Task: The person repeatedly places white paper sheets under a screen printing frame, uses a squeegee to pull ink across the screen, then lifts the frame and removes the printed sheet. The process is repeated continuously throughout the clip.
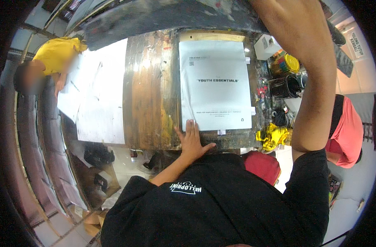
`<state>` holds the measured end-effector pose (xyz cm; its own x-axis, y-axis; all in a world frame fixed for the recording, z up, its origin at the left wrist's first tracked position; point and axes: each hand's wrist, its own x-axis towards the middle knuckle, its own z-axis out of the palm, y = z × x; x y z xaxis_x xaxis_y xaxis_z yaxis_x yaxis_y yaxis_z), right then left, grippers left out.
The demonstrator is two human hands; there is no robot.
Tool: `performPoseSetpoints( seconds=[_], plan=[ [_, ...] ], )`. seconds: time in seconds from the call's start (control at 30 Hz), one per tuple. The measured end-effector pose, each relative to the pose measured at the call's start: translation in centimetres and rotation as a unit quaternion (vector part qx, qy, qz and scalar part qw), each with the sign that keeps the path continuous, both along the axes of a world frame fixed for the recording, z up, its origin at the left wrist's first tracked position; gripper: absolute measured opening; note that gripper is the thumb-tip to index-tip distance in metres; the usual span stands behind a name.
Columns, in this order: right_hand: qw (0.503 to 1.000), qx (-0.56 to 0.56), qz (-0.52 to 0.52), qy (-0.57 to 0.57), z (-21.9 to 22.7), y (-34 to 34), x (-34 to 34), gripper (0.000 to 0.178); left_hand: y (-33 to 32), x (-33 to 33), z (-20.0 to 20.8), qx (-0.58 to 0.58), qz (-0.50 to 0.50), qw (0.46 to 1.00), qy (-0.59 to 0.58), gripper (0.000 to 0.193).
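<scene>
A white plastic mailer bag (pixel 214 96) with dark print lies flat on the worn wooden table (pixel 149 90). My left hand (pixel 192 141) rests on the bag's near left edge, fingers stretched out and thumb spread, holding nothing. Raised high at the upper right, my right arm brings my right hand (pixel 278 12) to the top edge of the picture, close to a long dark, stained panel (pixel 167 22). The fingers of that hand are cut off from view, so whatever they touch is hidden. Small white tabs (pixel 253 110) stick out along the bag's right and near edges.
Large white sheets (pixel 101 94) cover the table's left end, where a person in yellow (pixel 58 53) leans in. Paint tubs (pixel 291 62), a black bucket (pixel 286 86) and a yellow cloth (pixel 272 136) crowd the right side. Another person in coral (pixel 347 127) bends farther right. A red seat (pixel 261 166) stands nearby.
</scene>
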<state>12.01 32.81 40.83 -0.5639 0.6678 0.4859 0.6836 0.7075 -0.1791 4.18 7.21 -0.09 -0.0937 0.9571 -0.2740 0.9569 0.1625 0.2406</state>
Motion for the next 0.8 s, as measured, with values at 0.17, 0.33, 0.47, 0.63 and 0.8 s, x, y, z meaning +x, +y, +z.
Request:
performPoseSetpoints(
  seconds=[0.17, 0.33, 0.47, 0.63, 0.8],
  plan=[
    [0.921, 0.339, 0.177, -0.072, -0.2, 8.5, 0.1, 0.012, 5.7, -0.7, 6.4, 0.222, 0.016, 0.969, -0.109, 0.073],
    [0.953, 0.244, 0.151, -0.096, 1.0, 8.5, -0.3, 0.016, 7.7, -3.5, 10.7, 0.403, 0.155, 0.873, -0.229, 0.040],
    [0.964, 0.203, 0.144, -0.091, 0.8, 6.3, 0.0, 0.021, 1.9, -12.8, 8.2, 0.286, 0.354, 0.825, -0.334, 0.055],
    [0.985, 0.134, 0.097, -0.051, 1.6, 1.5, 0.0, 0.028, -2.7, -32.1, 4.3, 0.284, 0.329, 0.889, -0.143, 0.059],
    [0.980, 0.051, 0.131, 0.140, -4.3, 6.5, 2.2, 0.033, -6.3, -48.6, 3.3, 0.213, 0.330, 0.913, 0.105, 0.066]
  ],
)
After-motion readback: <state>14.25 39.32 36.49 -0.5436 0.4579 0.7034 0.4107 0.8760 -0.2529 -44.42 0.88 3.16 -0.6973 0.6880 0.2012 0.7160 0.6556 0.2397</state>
